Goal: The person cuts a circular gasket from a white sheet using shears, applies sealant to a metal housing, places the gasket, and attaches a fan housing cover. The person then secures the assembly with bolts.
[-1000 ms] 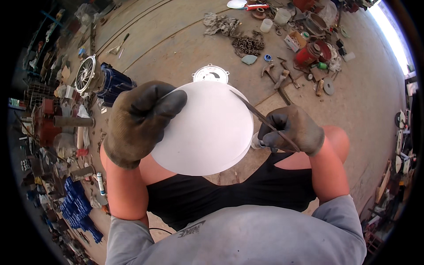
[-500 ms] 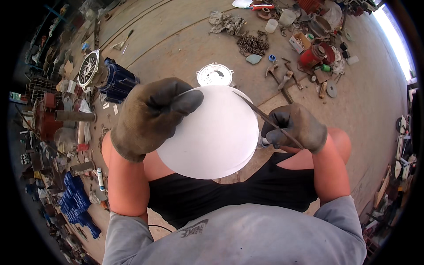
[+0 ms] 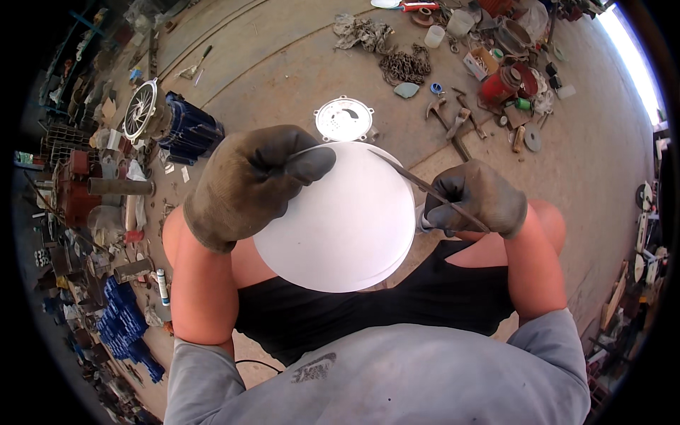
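Observation:
A round white disc (image 3: 336, 219), smooth and flat-faced, is held in front of me above my lap. My left hand (image 3: 258, 185), in a brown and black work glove, pinches its upper left rim between thumb and fingers. My gloved right hand (image 3: 482, 198) is closed around a long, dark, tapering metal file (image 3: 423, 185). The file's narrow end reaches over the disc's upper right rim; whether it touches the rim I cannot tell. Beyond the disc, a white perforated round cover (image 3: 343, 119) with small lugs lies on the floor.
To the left stands a blue ribbed motor (image 3: 190, 126) with a white spoked ring (image 3: 142, 111) at its end. Hammers (image 3: 438, 112), a chain heap (image 3: 405, 69) and a red container (image 3: 500, 86) lie ahead to the right. Blue ribbed parts (image 3: 127, 326) sit at lower left.
My left hand and the disc have shifted slightly right and down. The file's tip has moved a little left along the disc's upper edge. Both grips stay the same.

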`<state>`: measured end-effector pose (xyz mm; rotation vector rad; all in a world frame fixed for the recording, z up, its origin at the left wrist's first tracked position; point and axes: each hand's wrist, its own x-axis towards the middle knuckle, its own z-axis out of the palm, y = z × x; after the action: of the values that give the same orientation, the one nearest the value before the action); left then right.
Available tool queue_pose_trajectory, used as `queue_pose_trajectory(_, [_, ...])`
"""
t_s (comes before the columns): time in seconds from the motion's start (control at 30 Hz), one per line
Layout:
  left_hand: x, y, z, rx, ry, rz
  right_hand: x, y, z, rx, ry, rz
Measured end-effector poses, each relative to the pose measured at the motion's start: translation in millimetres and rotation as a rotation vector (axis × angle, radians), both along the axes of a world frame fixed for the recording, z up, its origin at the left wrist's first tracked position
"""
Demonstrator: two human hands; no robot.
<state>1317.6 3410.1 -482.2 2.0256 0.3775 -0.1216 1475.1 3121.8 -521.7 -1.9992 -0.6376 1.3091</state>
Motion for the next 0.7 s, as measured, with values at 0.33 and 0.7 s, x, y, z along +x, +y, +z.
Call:
queue_pose_trajectory(0.33, [4.3, -3.6, -5.6, -0.028, 0.057, -0.054, -0.2, -3.2, -6.7, -0.024, -0.024, 0.006])
queue_pose_trajectory(0.7, [8.0, -12.4, -9.2, -0.038, 0.059, -0.115, 2.2, -2.4, -4.4, -0.067, -0.122, 0.101])
